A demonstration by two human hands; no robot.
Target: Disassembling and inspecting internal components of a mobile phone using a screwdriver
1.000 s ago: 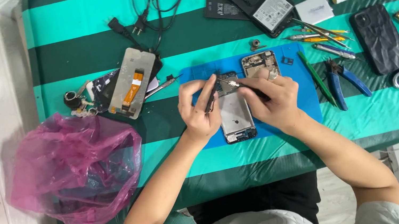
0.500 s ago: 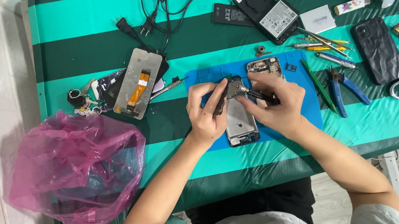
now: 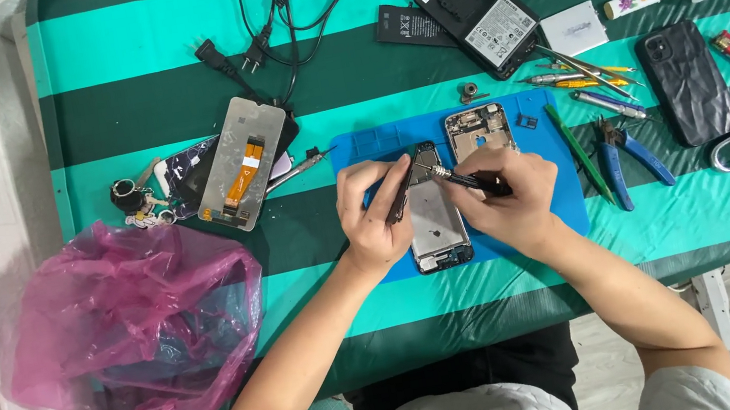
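I see the opened phone [image 3: 435,218] lying flat on the blue mat [image 3: 562,202], near the middle of the counter [image 3: 121,107], so small parts stay put. My left hand [image 3: 371,214] has its fingers closed on a thin dark pry tool [image 3: 402,191], steadying the phone's left edge. My right hand [image 3: 507,196] pinches a screwdriver [image 3: 464,178], tip angled down at the phone's far end.

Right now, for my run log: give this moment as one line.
left hand: steadies opened phone | right hand: holds screwdriver, tip at phone's top | phone on blue mat | pliers right of mat
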